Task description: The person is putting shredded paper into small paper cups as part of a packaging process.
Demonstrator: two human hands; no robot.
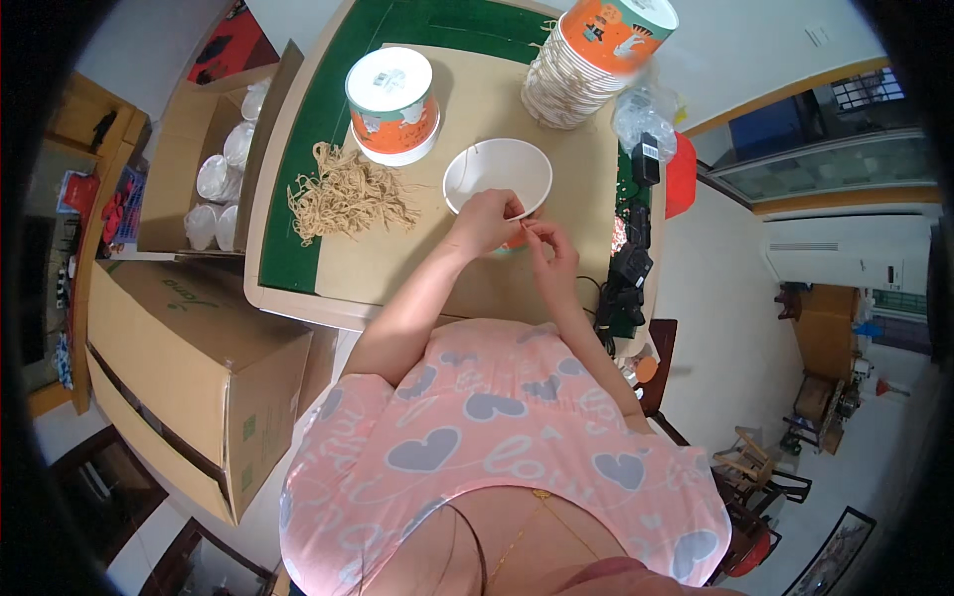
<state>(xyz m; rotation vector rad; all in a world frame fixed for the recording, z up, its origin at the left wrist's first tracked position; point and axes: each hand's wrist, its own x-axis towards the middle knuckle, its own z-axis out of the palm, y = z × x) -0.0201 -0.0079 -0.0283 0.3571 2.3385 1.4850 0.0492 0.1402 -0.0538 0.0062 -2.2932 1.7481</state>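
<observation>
taking the white bucket as the clock's centre: a large brown cardboard box (189, 328) stands at 8 o'clock, and an open brown cardboard box (268, 149), holding white goods in clear plastic, at 9 o'clock. at 9 o'clock too, but nearer, a loose heap of thin tan strings (353, 194) lies on the green-topped desk (457, 27), partly over its flat tan sheet (368, 273). a short upside-down stack of orange-and-white paper buckets (391, 124) stands at 10 o'clock.

the left hand (487, 223) has its fingers bent at the 6 o'clock rim of the round white paper bucket (502, 169); how firmly they grip cannot be told. the bucket's mouth opens just beyond the fingertips, toward 12 o'clock. the right hand (553, 248) has its fingers closed at the tips, just below the rim at 5 o'clock; anything pinched there is too small to tell.

a tall tilted stack of paper buckets (586, 74) stands at 1 o'clock, a crumpled clear plastic bag (644, 111) at 2, and black plastic adapters (628, 268) at 4.
</observation>
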